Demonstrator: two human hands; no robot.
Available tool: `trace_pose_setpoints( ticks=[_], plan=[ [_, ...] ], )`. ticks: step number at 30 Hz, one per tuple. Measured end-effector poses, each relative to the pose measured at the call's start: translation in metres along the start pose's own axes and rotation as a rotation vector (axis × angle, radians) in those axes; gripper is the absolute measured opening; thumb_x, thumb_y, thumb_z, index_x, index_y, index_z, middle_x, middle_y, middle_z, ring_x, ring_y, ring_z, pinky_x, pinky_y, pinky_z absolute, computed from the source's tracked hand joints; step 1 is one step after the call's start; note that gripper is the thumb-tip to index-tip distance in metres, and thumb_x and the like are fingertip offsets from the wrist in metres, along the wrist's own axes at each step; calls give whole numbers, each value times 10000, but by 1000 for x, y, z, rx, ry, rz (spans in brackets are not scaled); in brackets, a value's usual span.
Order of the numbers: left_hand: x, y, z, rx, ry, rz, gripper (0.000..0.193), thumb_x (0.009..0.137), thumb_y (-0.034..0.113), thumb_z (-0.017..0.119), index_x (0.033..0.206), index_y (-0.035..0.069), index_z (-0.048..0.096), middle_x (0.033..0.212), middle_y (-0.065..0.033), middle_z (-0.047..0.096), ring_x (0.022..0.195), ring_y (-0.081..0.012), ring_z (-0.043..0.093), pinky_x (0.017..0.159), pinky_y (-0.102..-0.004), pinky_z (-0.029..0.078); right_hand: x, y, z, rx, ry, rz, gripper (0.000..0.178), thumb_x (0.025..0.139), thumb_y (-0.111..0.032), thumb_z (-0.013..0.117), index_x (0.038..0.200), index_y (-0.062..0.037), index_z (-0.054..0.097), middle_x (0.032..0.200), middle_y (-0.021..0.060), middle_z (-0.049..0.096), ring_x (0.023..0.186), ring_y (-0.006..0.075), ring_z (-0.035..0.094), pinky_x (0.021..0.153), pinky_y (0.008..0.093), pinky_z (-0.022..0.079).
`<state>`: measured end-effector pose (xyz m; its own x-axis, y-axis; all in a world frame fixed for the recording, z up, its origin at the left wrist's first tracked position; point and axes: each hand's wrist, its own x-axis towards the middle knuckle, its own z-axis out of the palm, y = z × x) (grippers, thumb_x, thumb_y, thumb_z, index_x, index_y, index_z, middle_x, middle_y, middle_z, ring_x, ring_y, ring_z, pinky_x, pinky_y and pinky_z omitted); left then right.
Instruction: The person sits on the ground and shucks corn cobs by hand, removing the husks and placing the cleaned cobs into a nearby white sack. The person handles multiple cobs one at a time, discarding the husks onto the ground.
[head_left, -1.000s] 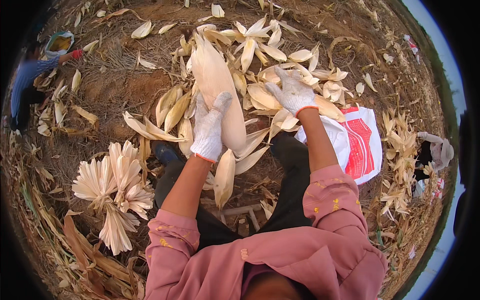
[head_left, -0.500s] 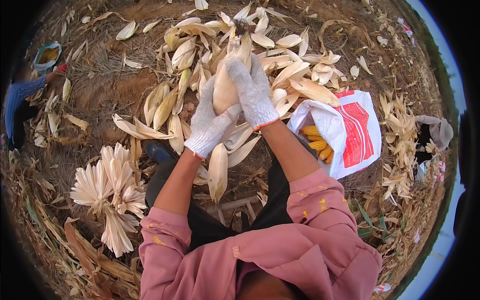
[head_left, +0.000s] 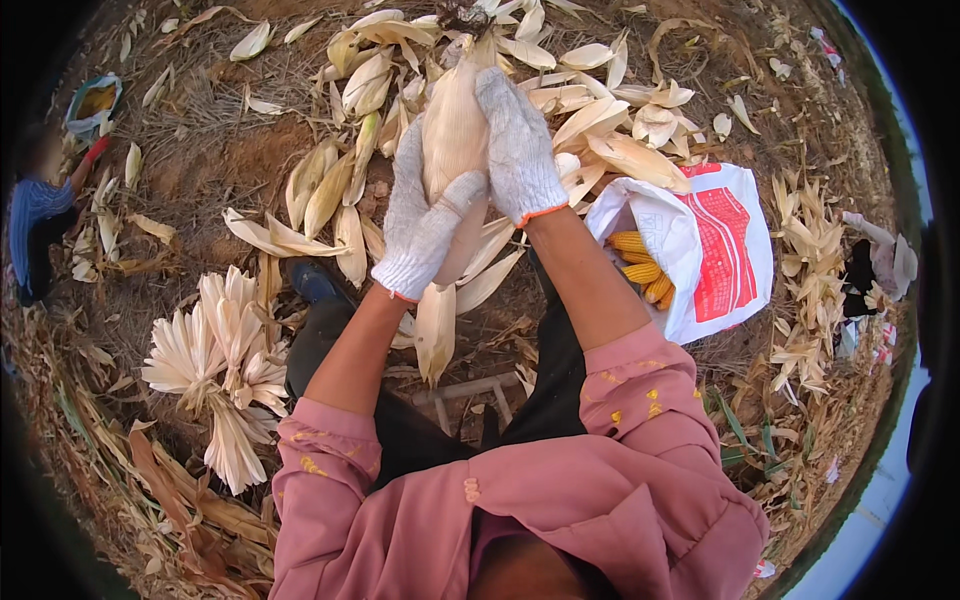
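An ear of corn (head_left: 452, 140) in its pale dry husk stands between my two gloved hands, its dark silk tip (head_left: 467, 17) pointing away from me. My left hand (head_left: 420, 215) is closed round its left side and base, with the thumb lying across the front. Along the right side presses my right hand (head_left: 524, 155), fingers together and bent over the husk. Both gloves are white knit with orange-edged cuffs. Whether any kernels are bared cannot be seen. Loose husk leaves (head_left: 365, 85) lie on the ground all around the ear.
Beside my right forearm, a white and red sack (head_left: 728, 250) holds several yellow cobs (head_left: 645, 270). Bundled husks (head_left: 222, 360) lie at the left. A low frame (head_left: 470, 388) shows between my legs. One person (head_left: 38, 215) works at far left near another sack (head_left: 95, 105).
My right hand has moved slightly up and right, and the gap between my hands is wider. More of the husk's front shows now. The view has tilted a little.
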<state>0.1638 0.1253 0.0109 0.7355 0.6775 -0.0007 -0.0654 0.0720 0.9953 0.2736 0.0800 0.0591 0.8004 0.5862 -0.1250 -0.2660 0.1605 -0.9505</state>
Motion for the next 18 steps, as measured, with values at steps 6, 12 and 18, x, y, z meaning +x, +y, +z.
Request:
trace_pose_setpoints(
  ticks=[6, 12, 18],
  plan=[
    [-2, -2, 3, -81, 104, -26, 768, 770, 259, 730, 1371, 1, 328, 1307, -160, 464, 1188, -235, 479, 1013, -351, 382, 0, 11, 1, 386, -108, 160, 416, 977, -273, 456, 1288, 2, 485, 1204, 94, 573, 1078, 172, 554, 922, 294, 457],
    [2, -5, -2, -135, 116, -46, 727, 763, 224, 751, 1333, -7, 363, 1248, -144, 515, 1122, -207, 524, 957, -329, 429, -1, 10, -6, -537, -231, -367, 394, 980, -235, 422, 1280, 11, 488, 1223, 99, 559, 1074, 187, 554, 921, 293, 453],
    [6, 0, -5, -252, 164, -112, 587, 775, 178, 745, 1252, 7, 449, 1177, -119, 565, 1045, -189, 567, 905, -315, 463, -5, 15, 11, 145, -116, -29, 364, 989, -277, 432, 1182, 1, 566, 1112, 144, 606, 999, 238, 582, 908, 309, 452]
  ],
)
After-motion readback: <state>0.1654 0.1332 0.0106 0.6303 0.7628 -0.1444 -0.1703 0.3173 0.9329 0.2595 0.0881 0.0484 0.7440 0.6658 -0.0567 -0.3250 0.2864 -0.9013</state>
